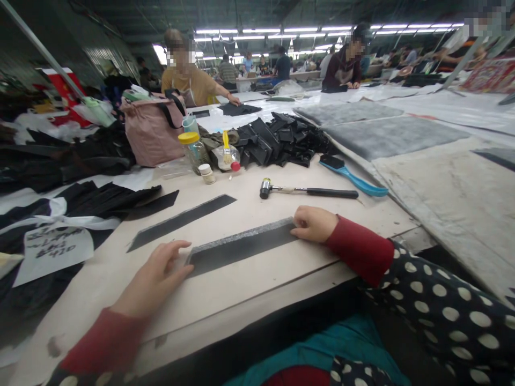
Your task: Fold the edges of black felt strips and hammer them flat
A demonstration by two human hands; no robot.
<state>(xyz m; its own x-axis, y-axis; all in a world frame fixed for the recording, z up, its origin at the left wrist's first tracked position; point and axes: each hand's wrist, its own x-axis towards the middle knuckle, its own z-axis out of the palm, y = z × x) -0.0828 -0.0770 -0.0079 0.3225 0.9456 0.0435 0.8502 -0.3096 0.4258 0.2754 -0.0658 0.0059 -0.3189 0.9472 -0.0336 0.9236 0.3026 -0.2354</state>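
Observation:
A black strip [245, 248] with a greyish, shiny band along its far edge lies across the pale work board in front of me. My right hand [316, 224] pinches its right end between thumb and curled fingers. At the other end is my left hand [159, 276], fingers apart, the thumb at the strip's near left corner. A second black strip [183, 221] of similar look lies flat beyond, to the left. Farther back rests a small mallet [309, 191] with a black handle, and beside it a blue-handled brush [354, 178].
Behind are a heap of black pieces [277, 140], a yellow-lidded jar [195, 153], a small white bottle [206, 174], a yellow paintbrush [226, 147] and a pink bag [151, 128]. Black bundles with a handwritten tag [54, 247] lie left. Grey sheets [394, 134] cover the right. Co-workers stand across.

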